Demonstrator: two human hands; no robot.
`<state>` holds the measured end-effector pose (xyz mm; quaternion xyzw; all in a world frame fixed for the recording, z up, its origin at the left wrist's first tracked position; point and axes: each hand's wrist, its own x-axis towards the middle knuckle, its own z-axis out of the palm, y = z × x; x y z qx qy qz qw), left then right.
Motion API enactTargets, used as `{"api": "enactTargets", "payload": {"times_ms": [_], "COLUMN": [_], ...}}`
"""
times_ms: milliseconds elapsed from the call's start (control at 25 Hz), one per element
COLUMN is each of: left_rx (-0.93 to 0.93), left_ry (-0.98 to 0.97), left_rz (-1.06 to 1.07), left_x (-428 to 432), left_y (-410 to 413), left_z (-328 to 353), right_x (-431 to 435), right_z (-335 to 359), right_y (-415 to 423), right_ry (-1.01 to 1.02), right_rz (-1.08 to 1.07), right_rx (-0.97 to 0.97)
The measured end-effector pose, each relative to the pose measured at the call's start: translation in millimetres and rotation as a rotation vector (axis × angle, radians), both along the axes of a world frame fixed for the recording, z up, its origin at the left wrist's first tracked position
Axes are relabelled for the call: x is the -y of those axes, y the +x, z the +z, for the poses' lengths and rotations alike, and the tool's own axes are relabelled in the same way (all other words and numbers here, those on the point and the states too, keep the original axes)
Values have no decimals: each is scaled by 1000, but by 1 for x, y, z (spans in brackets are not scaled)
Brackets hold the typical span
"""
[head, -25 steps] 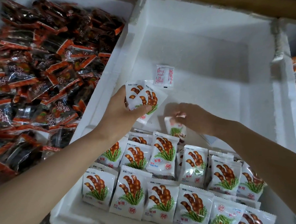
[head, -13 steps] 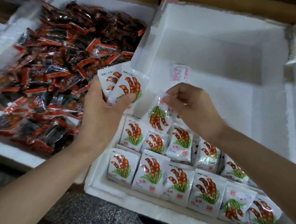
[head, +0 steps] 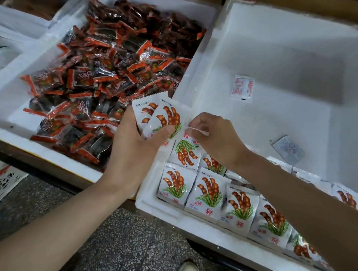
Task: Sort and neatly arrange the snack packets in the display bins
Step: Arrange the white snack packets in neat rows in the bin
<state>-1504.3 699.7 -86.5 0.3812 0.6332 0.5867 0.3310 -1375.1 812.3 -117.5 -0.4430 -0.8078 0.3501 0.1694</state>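
Left grip (head: 136, 145) clasps two white packets (head: 162, 118), centre frame. Right grip (head: 213, 137) pinches inverted packet (head: 186, 154) by seam. Front rows (head: 208, 197) of white bin (head: 282, 47) lined; upper part unfilled. Estimate: under half done.

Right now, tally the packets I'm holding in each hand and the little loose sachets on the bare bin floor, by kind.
Pod-print packets in the left hand: 2
Upside-down pod-print packet pinched by the right hand: 1
Red-printed sachet: 1
Bluish sachet: 1
Total: 5
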Motion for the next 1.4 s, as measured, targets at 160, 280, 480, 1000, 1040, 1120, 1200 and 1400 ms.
{"api": "enactTargets", "payload": {"times_ms": [160,280,480,1000,1040,1120,1200,1400], "left_rx": [66,88,57,9,-7,-7,40,-25], "left_ry": [-25,-35,-36,-18,-17,-28,-37,-156], "left_rz": [-57,-100,-181,-163,-162,-156,-160,-281], "left_x": [5,6,3,-8,-10,-12,-13,-16], "left_y": [7,15,33,35,35,37,38,44], "left_z": [-1,-5,1,-7,-8,-9,-10,-12], "right_x": [16,39,26,3,3,5,5,18], "right_z": [22,38,49,4,3,-1,-4,19], "right_y": [6,13,41,63,63,63,64,66], "right_ry": [112,-162,-219,6,40,127,227,60], "right_rz": [-47,6,-74,-97,-89,-24,52,-76], "right_rx": [-164,-305,-261,117,134,232,333,-139]}}
